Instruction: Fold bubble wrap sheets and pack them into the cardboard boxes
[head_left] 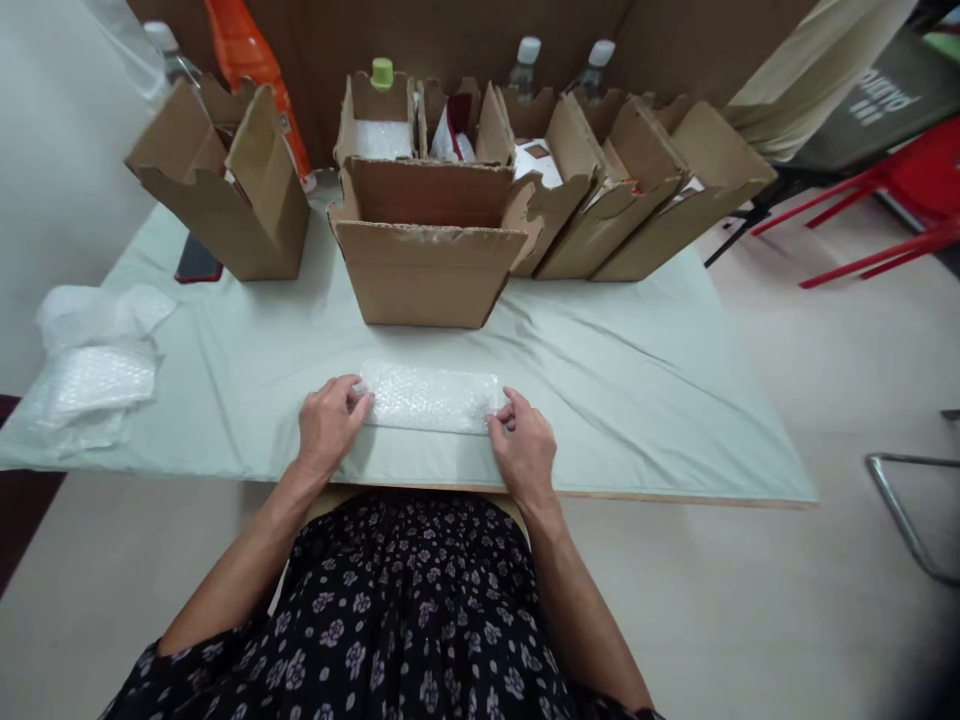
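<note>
A flat rectangular piece of bubble wrap lies lengthwise near the front edge of the cloth-covered table. My left hand pinches its left end between thumb and fingers. At the opposite end, my right hand has its thumb and fingertips closed on the right edge. Whether anything is wrapped inside cannot be made out. Just beyond it stands a wide cardboard box with its top open.
More bubble wrap is piled at the table's left end. Behind it are a cardboard box, a dark phone and an orange bottle. Several narrow cardboard boxes line the back. A red chair stands at right.
</note>
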